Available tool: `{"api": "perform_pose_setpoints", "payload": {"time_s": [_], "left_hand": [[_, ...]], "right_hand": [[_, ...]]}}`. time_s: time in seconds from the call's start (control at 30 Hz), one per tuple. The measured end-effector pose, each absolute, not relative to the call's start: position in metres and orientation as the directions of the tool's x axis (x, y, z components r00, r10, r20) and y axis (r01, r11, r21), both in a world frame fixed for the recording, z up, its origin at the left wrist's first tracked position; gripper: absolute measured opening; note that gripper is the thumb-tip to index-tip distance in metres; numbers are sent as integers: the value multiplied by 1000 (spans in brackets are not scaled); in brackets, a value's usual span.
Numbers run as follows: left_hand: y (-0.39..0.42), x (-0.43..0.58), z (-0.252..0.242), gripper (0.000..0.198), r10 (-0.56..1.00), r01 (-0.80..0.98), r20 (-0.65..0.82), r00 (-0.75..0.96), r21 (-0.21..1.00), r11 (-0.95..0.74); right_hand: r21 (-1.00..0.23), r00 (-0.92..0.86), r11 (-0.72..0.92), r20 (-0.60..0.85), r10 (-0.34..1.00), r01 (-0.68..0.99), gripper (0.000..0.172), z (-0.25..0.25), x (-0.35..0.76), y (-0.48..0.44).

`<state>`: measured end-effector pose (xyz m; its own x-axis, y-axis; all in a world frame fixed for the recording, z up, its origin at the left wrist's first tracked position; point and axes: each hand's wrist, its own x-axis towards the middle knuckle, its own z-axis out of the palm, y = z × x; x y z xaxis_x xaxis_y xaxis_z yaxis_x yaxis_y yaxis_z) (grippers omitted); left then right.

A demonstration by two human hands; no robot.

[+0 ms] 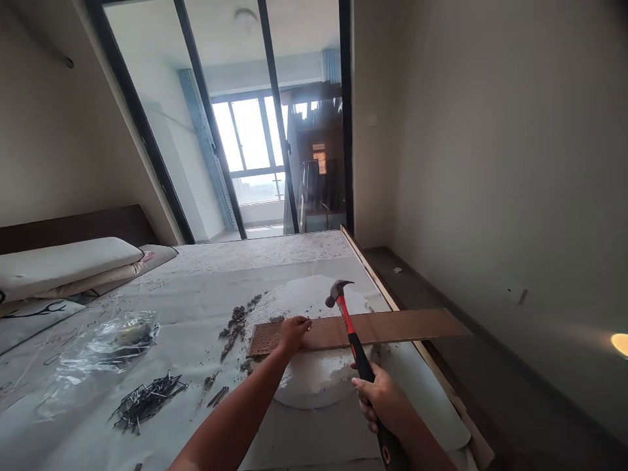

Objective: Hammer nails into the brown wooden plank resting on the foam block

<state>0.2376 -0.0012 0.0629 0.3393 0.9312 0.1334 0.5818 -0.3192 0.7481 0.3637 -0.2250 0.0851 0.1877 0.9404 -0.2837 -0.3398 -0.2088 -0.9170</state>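
My right hand (377,398) is wrapped round the black grip of a claw hammer (347,317) with a red neck. The hammer's head is raised above a long brown board (387,327), apart from it. My left hand (294,332) rests on the board with its fingertips pinched on what looks like a nail, mostly hidden by the fingers. Rows of small holes dot the board's left end. The board lies over a white round surface (314,386), its right end jutting past the bed's edge. Left of my forearm is a pile of nails (147,400), with a few loose nails (218,396) nearer.
A crumpled clear plastic bag (105,347) lies at the left, pillows (69,265) behind it. Grey crumbly debris (238,320) is scattered beside the board. A wooden bed rail (367,268) runs along the right, with floor and a wall beyond. Glass sliding doors stand ahead.
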Motion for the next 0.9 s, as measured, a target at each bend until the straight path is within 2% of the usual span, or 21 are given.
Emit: {"api": "perform_pose_setpoints", "payload": {"time_s": [0.2,0.57,0.73,0.9], "left_hand": [[4,245,51,26,930,630,155,333,697,-342],[4,245,45,23,940,631,168,298,704,-326],[6,246,41,20,934,635,192,300,691,-346],[6,246,36,19,914,652,249,319,642,-403]], "right_hand": [[-914,186,-243,-314,931,-325,55,84,370,-230],[-938,145,-229,-272,951,-260,54,102,365,-240],[-953,119,-250,-272,955,-173,55,105,358,-242],[-963,121,-268,-267,956,-10,58,107,355,-245]]}}
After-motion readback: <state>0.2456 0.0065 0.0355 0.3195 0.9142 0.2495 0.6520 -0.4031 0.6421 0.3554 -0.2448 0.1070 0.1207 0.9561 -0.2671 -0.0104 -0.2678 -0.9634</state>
